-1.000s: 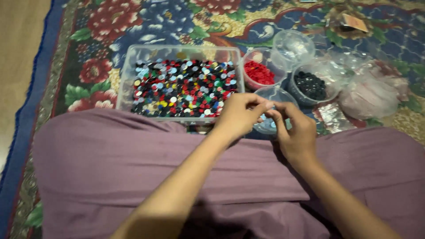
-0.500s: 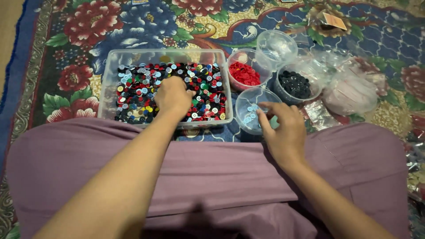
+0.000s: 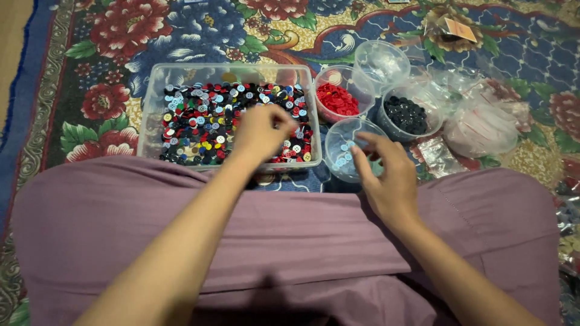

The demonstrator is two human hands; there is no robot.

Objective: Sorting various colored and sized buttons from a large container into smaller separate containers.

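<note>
Two hands at work over purple-clad legs. Left hand (image 3: 261, 130) hovering above one clear rectangular tub (image 3: 151, 115) of mixed buttons (image 3: 199, 124) (far too many to count), fingers loosely curled, blurred; cannot tell whether pinching anything. Right hand (image 3: 386, 175) spread, fingers apart, resting at the near rim of a round clear cup (image 3: 353, 128) holding a few pale blue buttons (image 3: 343, 158). Four round cups in all: that one, one of red buttons (image 3: 337, 99), one of black buttons (image 3: 406, 115), one seemingly bare (image 3: 380, 60). Several crumpled plastic bags (image 3: 477, 124) to the right, on one floral carpet (image 3: 121, 36).
</note>
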